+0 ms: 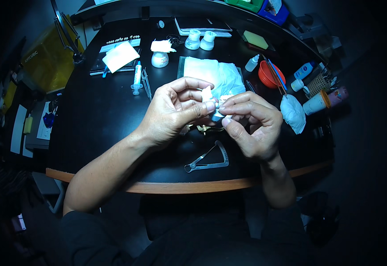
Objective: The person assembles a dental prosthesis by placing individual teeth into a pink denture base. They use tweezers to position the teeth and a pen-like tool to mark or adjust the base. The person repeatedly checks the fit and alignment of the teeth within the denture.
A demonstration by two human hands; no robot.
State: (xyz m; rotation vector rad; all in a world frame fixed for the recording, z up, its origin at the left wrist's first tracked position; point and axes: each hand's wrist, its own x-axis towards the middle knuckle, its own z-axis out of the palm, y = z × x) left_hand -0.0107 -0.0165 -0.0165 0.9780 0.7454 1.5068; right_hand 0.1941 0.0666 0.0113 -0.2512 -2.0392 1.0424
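Note:
In front of me, my left hand (175, 108) is closed in a pinch on a small white and blue-grey piece (217, 117), which looks like part of a dental model. From the other side, the bent fingers of my right hand (255, 122) close on the same piece, thumb low and fingertips above. Fingers cover much of it, so its full shape is hidden. Below my hands, a metal caliper gauge (209, 162) with a curved scale lies on the black desk. Partly hidden under them is a brass-coloured metal object (204, 128). White tissue (202, 68) lies just beyond.
Jars (160, 59), a syringe (136, 79), tweezers (146, 83) and a tooth shade guide (122, 41) occupy the back left. At right stand a dropper bottle (252, 63), red bowl (271, 74), brushes (276, 73), crumpled tissue (293, 114) and a cup (316, 103). A wooden edge (193, 188) borders the desk.

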